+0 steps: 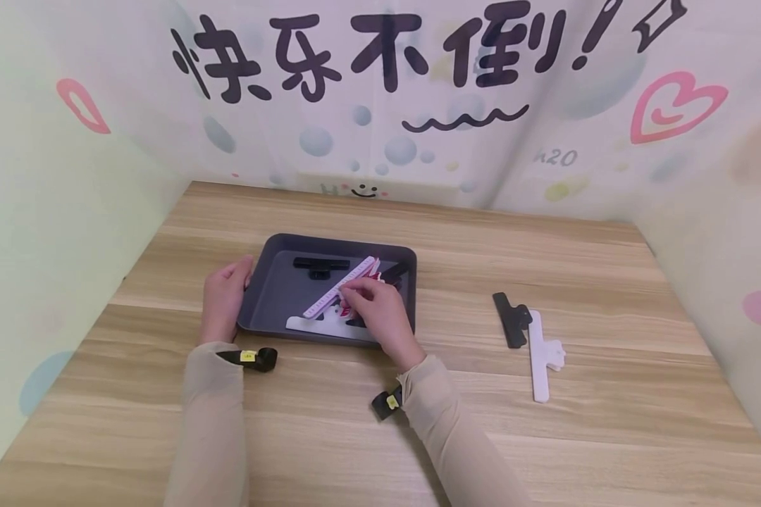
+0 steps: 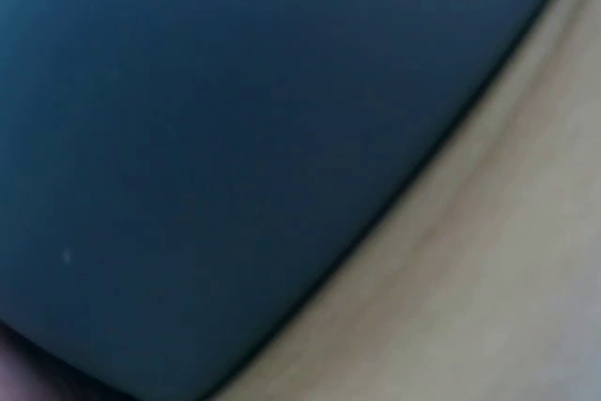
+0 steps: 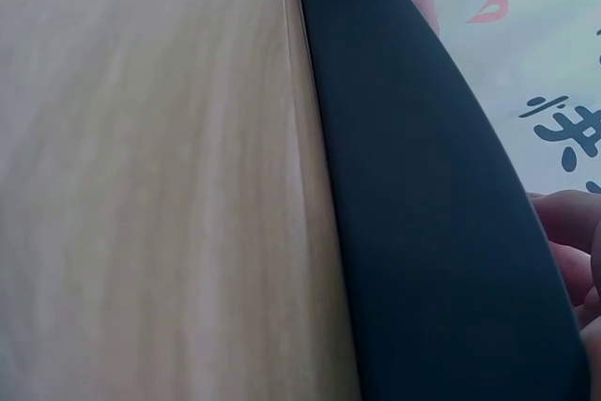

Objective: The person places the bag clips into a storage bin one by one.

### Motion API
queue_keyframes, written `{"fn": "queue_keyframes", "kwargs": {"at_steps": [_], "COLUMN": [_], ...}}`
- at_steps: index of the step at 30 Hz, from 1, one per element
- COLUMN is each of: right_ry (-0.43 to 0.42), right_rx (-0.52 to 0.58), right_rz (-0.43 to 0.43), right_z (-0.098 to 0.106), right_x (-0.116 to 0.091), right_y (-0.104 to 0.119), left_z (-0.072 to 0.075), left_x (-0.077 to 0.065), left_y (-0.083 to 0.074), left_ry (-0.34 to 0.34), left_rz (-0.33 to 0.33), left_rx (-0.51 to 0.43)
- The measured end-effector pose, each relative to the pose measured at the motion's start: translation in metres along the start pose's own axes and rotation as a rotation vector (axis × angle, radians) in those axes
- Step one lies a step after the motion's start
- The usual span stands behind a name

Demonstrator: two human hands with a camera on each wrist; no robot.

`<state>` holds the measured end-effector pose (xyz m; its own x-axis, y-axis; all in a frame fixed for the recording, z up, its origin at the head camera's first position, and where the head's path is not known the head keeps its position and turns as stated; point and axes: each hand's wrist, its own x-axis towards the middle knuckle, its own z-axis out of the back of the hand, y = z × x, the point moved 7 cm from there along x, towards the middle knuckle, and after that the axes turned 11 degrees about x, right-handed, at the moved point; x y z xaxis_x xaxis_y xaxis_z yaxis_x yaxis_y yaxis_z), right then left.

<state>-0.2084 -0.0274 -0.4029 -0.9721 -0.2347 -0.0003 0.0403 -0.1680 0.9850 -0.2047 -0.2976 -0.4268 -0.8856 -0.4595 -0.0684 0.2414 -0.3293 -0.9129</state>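
A dark grey tray lies on the table with several bag clips in it. My left hand grips the tray's left side, its fingers curled at the rim. The left wrist view is filled by the blurred tray wall. Over the tray, my right hand pinches a long pink clip with scale-like marks, which slants across the other clips. Under it are a white clip and some red and black pieces, partly hidden by the hand. A black clip lies near the tray's back wall.
To the right of the tray, a black clip and a white clip lie side by side on the wooden table. A printed white curtain hangs behind the table, and pale walls stand at both sides.
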Motion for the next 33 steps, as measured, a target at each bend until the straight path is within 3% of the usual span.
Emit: {"fn": "queue_keyframes", "kwargs": {"at_steps": [33], "right_ry": [0.029], "right_rx": [-0.052], "right_rz": [0.034], "right_z": [-0.0026], "right_x": [-0.0026], "right_y": [0.0056], "left_z": [-0.0003], "left_x": [-0.0005], "left_y": [-0.0007], "left_ry": [0.013], "left_rz": [0.004], "left_rx": [-0.001]}}
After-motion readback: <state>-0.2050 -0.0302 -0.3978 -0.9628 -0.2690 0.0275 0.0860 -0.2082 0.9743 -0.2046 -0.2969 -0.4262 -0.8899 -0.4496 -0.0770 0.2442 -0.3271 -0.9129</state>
